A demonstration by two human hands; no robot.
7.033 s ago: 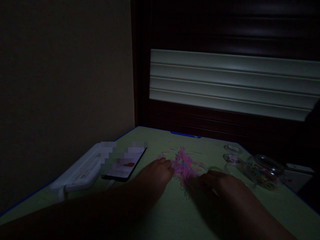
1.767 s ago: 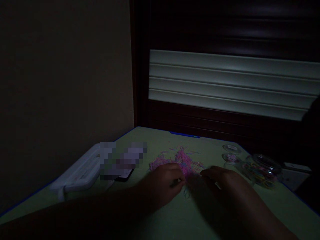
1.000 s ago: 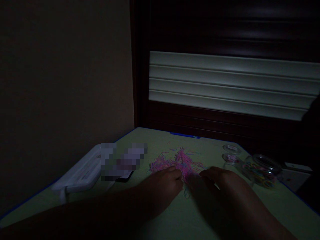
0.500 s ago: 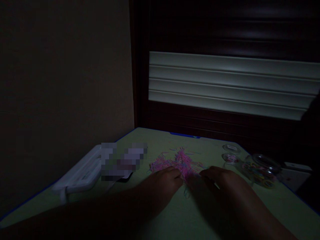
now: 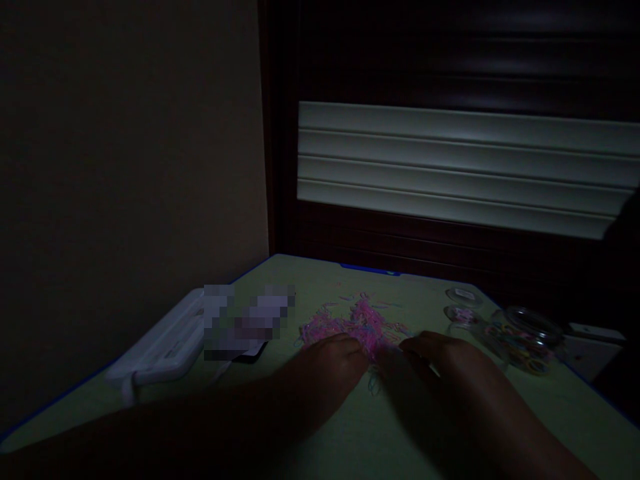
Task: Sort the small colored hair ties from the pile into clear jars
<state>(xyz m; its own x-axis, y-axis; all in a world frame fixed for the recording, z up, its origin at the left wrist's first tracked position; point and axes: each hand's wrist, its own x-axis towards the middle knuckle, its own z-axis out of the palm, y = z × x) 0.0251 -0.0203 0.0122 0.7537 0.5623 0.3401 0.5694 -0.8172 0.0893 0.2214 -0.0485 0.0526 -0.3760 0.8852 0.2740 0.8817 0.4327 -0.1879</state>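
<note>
A loose heap of small pink rubber bands (image 5: 367,323), with a few pale blue and other colours mixed in, lies on the pale table (image 5: 320,273). My left hand (image 5: 337,367) rests at the near left side of the heap, fingers curled together against it. Across from it, my right hand (image 5: 445,357) is at the near right side, its bent fingers pointing left towards the heap. Dim light and the hands themselves hide what, if anything, is between the fingertips. A few pale bands (image 5: 373,383) lie just in front of the heap.
On the right stands a clear jar (image 5: 527,340) of coloured bands, beside a small clear container (image 5: 463,317) and a round clear lid (image 5: 464,296). A white box-like object (image 5: 595,350) is beyond. At left lie a white plastic device (image 5: 160,343) and a blurred-out item (image 5: 260,317).
My left hand has shifted very slightly to the right at the heap. The right hand stays nearly in place, and the heap looks almost the same.
</note>
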